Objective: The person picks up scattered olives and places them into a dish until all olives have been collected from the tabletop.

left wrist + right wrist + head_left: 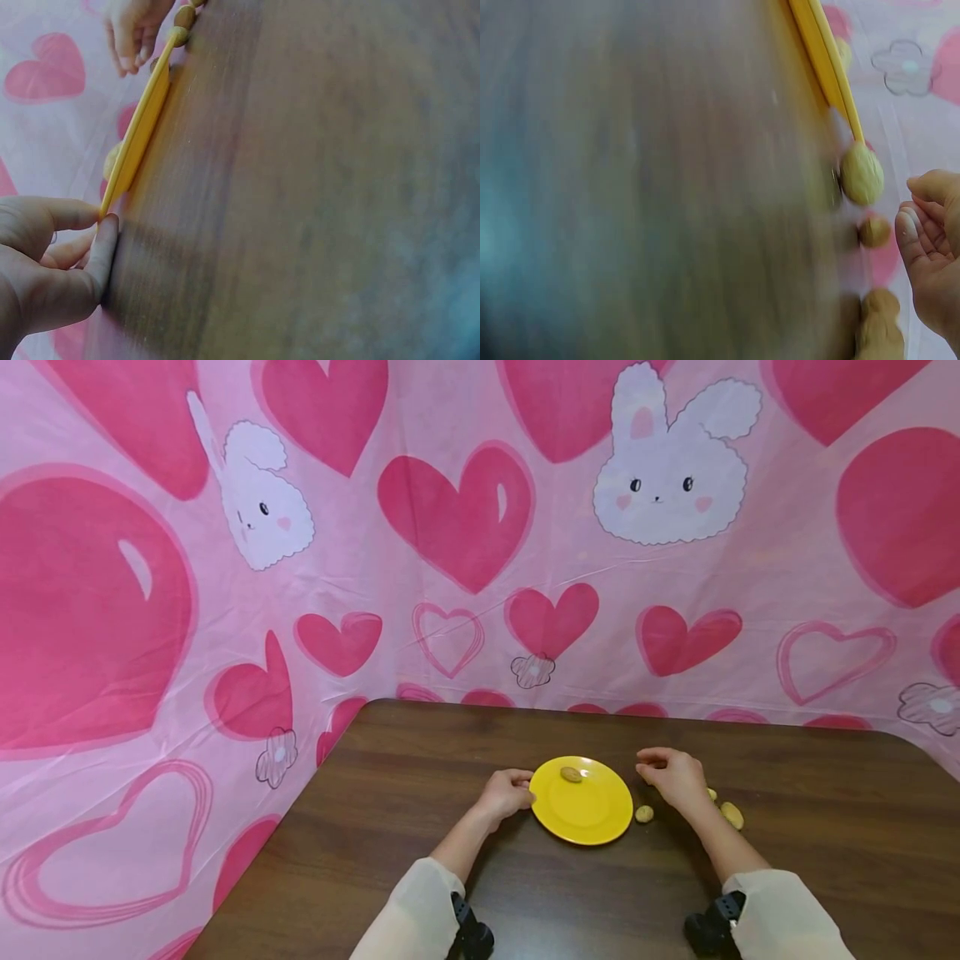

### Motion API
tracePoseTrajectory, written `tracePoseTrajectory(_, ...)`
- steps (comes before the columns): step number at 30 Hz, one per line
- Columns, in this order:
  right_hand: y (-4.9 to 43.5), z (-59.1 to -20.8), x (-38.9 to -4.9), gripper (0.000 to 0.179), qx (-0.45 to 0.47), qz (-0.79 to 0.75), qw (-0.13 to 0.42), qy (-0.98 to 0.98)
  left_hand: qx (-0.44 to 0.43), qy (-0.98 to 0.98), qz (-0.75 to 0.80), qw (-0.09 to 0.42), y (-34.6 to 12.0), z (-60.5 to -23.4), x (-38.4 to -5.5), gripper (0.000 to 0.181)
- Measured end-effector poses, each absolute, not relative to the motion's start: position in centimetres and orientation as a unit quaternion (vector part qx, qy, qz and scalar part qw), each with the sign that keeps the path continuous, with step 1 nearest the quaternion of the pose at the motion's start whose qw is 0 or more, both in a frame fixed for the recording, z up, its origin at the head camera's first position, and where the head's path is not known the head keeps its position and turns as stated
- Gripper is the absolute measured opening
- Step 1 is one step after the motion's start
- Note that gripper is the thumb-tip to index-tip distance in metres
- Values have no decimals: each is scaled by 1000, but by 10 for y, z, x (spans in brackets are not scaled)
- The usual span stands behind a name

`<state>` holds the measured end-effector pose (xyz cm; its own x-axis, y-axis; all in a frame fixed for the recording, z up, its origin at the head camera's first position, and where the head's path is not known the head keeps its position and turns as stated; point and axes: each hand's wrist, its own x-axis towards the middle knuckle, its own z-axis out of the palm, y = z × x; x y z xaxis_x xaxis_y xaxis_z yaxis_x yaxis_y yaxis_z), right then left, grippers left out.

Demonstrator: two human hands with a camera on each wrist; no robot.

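My left hand point(504, 795) pinches the left rim of a round yellow plate point(585, 831) between thumb and fingers. A small tan oval piece point(572, 774), like a nut or small potato, lies on the plate's far part. My right hand point(672, 779) is just right of the plate, over the table, its fingers loosely bent with nothing between them. A rounded yellowish piece point(644, 814) sits beside the plate's right edge. Two more pieces lie by my right wrist, a small one point(712, 794) partly hidden and a larger one point(732, 815). In the right wrist view, one piece point(880, 326) looks peanut-shaped.
Everything stands on a dark brown wooden table point(360, 827) with rounded far corners. Behind and left of it hangs a pink cloth point(450, 410) printed with hearts and rabbits. A black wrist camera point(471, 931) is on the left forearm, another point(712, 927) on the right.
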<state>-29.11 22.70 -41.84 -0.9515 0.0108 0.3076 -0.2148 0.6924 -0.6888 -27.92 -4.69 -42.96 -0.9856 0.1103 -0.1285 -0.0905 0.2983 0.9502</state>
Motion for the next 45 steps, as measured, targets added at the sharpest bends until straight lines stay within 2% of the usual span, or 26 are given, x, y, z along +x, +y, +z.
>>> tracePoseTrajectory(16, 283, -420, -281, 29, 25, 342, 145, -928, 10, 801, 594, 79, -47, -431, -280, 38)
tracePoseTrajectory(25, 301, -421, -281, 34, 9, 343, 107, -933, 13, 801, 594, 78, -48, -430, -279, 39)
tracePoseTrajectory(33, 308, -418, -283, 38, 16, 330, 40, -943, 13, 803, 591, 79, -47, -430, -280, 39)
tracePoseTrajectory(39, 308, -418, -284, 41, 27, 328, 26, -944, 9, 802, 592, 82, -47, -429, -280, 39)
tracePoseTrajectory(45, 309, -419, -285, 35, 27, 332, 21, -943, 8, 801, 592, 82, -47, -429, -279, 39)
